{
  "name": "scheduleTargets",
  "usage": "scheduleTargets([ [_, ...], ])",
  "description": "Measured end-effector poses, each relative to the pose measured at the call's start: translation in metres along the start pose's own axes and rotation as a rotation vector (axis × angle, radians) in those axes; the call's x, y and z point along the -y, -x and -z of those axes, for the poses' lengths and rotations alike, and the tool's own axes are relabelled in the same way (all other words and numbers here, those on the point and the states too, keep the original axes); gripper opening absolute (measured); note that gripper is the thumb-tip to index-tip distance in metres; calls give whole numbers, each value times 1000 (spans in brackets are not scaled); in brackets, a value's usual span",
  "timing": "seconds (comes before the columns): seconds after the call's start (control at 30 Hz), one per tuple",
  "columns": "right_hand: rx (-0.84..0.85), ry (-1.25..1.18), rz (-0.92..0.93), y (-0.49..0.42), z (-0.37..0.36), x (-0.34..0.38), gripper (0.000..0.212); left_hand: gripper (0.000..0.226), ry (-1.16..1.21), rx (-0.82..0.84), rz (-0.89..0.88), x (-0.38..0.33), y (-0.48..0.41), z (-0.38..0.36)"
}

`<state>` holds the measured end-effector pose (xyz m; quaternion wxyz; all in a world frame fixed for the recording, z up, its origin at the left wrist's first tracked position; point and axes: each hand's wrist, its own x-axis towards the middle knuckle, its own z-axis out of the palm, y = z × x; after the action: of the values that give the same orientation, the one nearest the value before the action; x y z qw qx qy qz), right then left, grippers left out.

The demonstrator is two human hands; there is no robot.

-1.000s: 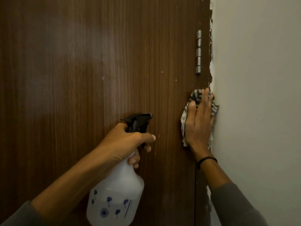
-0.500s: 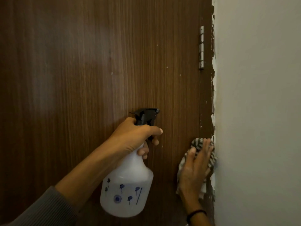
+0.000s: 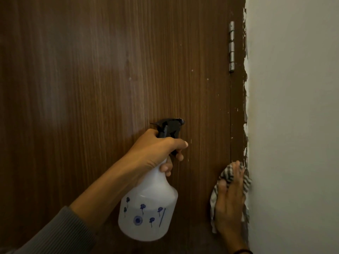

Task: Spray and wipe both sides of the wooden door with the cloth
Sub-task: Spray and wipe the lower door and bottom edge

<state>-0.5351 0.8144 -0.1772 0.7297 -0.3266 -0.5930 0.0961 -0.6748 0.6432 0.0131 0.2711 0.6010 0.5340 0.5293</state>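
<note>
Your right hand [image 3: 229, 202] flattens the cloth [image 3: 225, 173] at five o'clock; the door [image 3: 91, 70] spreads toward nine. Left hand [image 3: 157, 149] grips the spray bottle [image 3: 146, 209].

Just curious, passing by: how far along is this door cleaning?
Done: nothing certain; white specks dot the wooden door. In hand: the right hand presses the striped cloth flat below the hinge; the left hand grips the spray bottle. Left: the rest of this face, and the unseen other side.
</note>
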Motion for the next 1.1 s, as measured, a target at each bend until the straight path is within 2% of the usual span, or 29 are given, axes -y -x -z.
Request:
scheduleTargets([
  [0.17,-14,15,17,-18,-4,7,57,22,14,11,-6,1,0,1],
  [0.33,34,7,135,-102,-5,43,60,21,5,4,-26,3,-1,1],
  [0.5,45,1,169,-161,-8,68,58,20,-1,13,-33,4,-1,1],
  [0.73,62,-12,141,-91,5,22,58,22,24,-4,-33,5,1,0],
  [0.9,16,93,16,-20,9,-26,58,20,11,-3,-28,4,2,0],
  [1.03,4,11,-194,-22,0,6,57,23,17,-14,-22,3,4,0],
  [1.1,23,21,-158,-26,-7,35,59,24,22,-24,-13,3,4,-1],
])
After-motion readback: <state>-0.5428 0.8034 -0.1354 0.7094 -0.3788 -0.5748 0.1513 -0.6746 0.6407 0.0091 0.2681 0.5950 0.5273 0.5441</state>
